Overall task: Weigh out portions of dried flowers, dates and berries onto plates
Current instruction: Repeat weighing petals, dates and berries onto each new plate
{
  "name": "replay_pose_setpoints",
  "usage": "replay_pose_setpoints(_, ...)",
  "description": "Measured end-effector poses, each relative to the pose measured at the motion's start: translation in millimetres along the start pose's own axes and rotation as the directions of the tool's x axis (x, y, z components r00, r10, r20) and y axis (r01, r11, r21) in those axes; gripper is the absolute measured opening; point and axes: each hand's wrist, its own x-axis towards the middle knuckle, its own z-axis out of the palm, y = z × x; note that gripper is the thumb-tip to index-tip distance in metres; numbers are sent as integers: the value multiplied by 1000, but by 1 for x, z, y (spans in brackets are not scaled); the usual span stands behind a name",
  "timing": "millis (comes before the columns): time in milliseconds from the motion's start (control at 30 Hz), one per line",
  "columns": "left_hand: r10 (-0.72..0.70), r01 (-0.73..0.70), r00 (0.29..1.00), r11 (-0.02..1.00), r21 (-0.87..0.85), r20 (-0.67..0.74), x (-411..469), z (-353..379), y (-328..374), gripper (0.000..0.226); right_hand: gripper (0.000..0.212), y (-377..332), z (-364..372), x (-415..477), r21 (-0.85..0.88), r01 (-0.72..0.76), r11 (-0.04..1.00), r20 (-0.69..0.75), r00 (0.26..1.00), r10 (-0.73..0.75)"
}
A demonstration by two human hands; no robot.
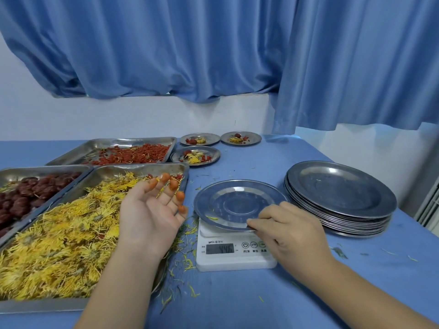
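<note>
A metal plate (237, 203) lies on a white digital scale (235, 255), nearly bare with a few yellow petals on it. My right hand (287, 231) pinches the plate's near rim. My left hand (152, 210) hovers open, palm up, over the right edge of the tray of dried yellow flowers (59, 245); its fingertips are stained orange. Left of that stands a tray of dark red dates (28, 193), and behind it a tray of red berries (133, 154). Three filled plates (196, 155) sit at the back.
A stack of empty metal plates (339, 198) stands right of the scale. Loose petals litter the blue tablecloth (237, 300) around the scale. Blue curtains hang behind the table; the table's right edge runs close to the plate stack.
</note>
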Motion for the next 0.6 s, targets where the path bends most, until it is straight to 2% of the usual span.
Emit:
replay_pose_setpoints(67,3,-3,1000,1000,7,10,1,0,0,18,11,2,0,0,15,-21,1000,20,1000,21)
replay_pose_setpoints(300,1,-1,1000,1000,30,-2,0,1,0,19,18,-3,-7,3,31,-168,985,201,967,159)
replay_pose_setpoints(467,0,0,1000,999,51,0,-1,1,0,19,27,2,-22,0,109,-344,932,321,900,295)
replay_pose_setpoints(533,-2,2,1000,998,58,0,-1,0,0,19,21,7,-31,-1,137,-358,924,378,880,286)
replay_pose_setpoints(600,-7,7,1000,998,69,-7,-1,0,-1,19,18,12,-40,0,148,-372,916,510,823,252)
